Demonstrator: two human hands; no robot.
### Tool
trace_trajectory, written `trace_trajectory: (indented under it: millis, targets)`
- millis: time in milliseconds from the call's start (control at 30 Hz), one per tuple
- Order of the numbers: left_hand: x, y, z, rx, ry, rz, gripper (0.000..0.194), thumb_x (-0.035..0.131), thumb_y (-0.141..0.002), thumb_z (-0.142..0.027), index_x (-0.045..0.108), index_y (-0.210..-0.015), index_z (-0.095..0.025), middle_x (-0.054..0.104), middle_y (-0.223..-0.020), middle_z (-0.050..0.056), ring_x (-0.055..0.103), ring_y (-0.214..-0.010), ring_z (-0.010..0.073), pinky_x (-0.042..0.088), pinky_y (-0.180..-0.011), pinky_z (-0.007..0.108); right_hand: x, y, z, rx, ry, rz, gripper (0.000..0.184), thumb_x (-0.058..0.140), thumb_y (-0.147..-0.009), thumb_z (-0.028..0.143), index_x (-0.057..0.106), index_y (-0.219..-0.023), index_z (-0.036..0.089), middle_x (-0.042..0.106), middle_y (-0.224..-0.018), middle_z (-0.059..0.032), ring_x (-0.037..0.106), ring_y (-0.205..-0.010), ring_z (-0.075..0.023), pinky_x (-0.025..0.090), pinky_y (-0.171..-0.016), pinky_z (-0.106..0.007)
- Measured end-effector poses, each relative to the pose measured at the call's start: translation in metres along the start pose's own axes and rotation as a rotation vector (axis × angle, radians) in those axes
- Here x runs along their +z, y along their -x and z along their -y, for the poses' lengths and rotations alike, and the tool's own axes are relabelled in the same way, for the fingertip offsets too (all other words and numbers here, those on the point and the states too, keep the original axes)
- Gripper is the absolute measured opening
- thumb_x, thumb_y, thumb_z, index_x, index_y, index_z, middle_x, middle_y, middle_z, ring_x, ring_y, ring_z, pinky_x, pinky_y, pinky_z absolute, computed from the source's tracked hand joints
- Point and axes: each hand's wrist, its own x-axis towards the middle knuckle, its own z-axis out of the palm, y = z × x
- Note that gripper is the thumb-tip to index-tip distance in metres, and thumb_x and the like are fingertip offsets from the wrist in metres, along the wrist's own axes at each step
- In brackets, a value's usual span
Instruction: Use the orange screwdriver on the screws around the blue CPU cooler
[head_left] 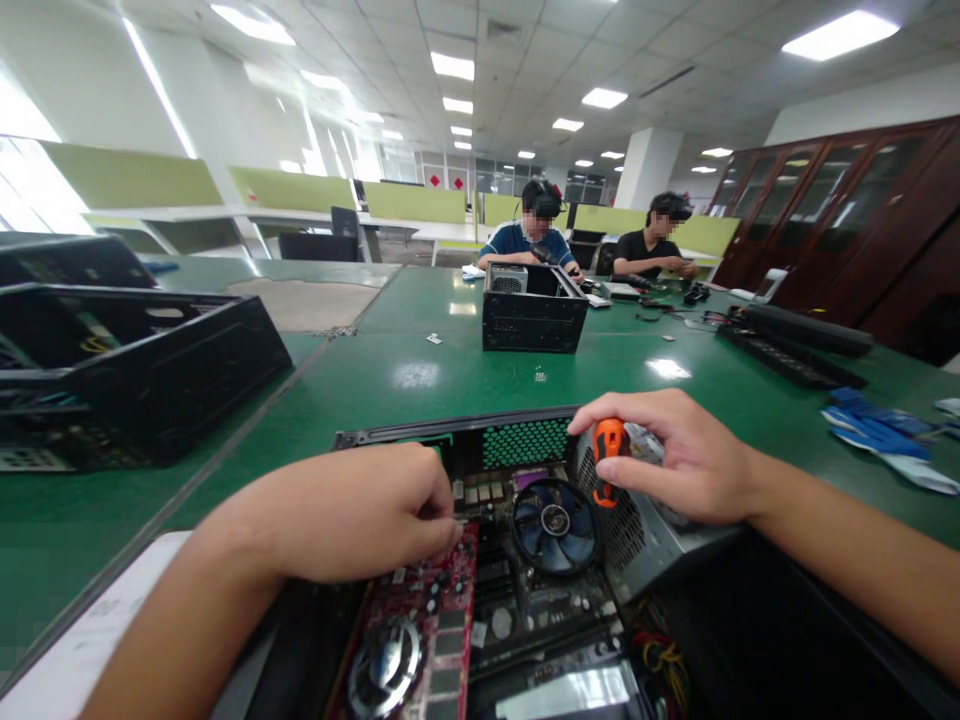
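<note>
An opened black computer case (450, 432) lies in front of me, its inside facing up. My left hand (390, 510) reaches over its left side, the fingers closed in a pinch at the far corner of a red graphics card (450, 610); the fingertips are partly hidden. The card has a round silver-and-black fan (386, 665). Between thumb and fingers, my right hand (682, 455) grips an orange-and-black screwdriver (610, 450) above the power supply (637, 550). Its shaft is not visible. The CPU fan (555, 525) sits between the hands on the motherboard (559, 605).
Another open case (150, 390) stands at the left on the green table (405, 400). A smaller case (532, 320) is farther back. Blue-and-white gloves (889, 430) and black panels (795, 345) lie at the right. Two people (536, 230) work at the far side.
</note>
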Motion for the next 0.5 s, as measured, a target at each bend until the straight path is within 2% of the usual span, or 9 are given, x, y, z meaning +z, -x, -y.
trace_trajectory:
  millis: [167,300,367,500]
  targets:
    - [-0.0019,-0.0002,-0.0032,-0.020,0.006,0.024,0.037,0.069,-0.098,-0.041,0.071,-0.063,-0.028,0.069,-0.062,0.001,0.052,-0.055,0.0195,0.031,-0.055,0.037,0.0006,0.0004,-0.0011,-0.006,0.011,0.007,0.023,0.081,-0.109,0.028,0.089,-0.129,0.019,0.095,-0.109,-0.0067,0.087,-0.086,-0.0210,0.067,-0.082,-0.028]
    - [-0.0026,0.0001,-0.0042,-0.008,0.015,0.023,0.037,0.069,-0.097,-0.039,0.067,-0.061,-0.028,0.068,-0.061,0.001,0.053,-0.055,0.0192,0.032,-0.056,0.037,0.0071,0.0035,-0.0047,-0.010,-0.009,-0.083,0.021,0.081,-0.107,0.028,0.089,-0.126,0.022,0.094,-0.105,-0.0046,0.084,-0.081,-0.0203,0.065,-0.079,-0.029]
    - [-0.0028,0.0001,-0.0046,-0.007,0.021,0.026,0.037,0.070,-0.097,-0.039,0.068,-0.062,-0.028,0.068,-0.061,0.001,0.053,-0.054,0.0190,0.032,-0.056,0.037,0.0087,0.0043,-0.0053,-0.008,-0.018,-0.086,0.020,0.081,-0.108,0.029,0.089,-0.125,0.022,0.093,-0.103,-0.0045,0.083,-0.080,-0.0200,0.064,-0.078,-0.028]
    - [-0.0034,-0.0001,-0.0051,-0.030,-0.002,0.034,0.035,0.068,-0.097,-0.040,0.074,-0.065,-0.027,0.071,-0.063,0.001,0.054,-0.055,0.0191,0.034,-0.056,0.037,0.0048,0.0016,-0.0034,0.033,-0.038,0.025,0.014,0.085,-0.108,0.026,0.089,-0.121,0.022,0.090,-0.096,-0.0023,0.080,-0.076,-0.0171,0.062,-0.074,-0.025]
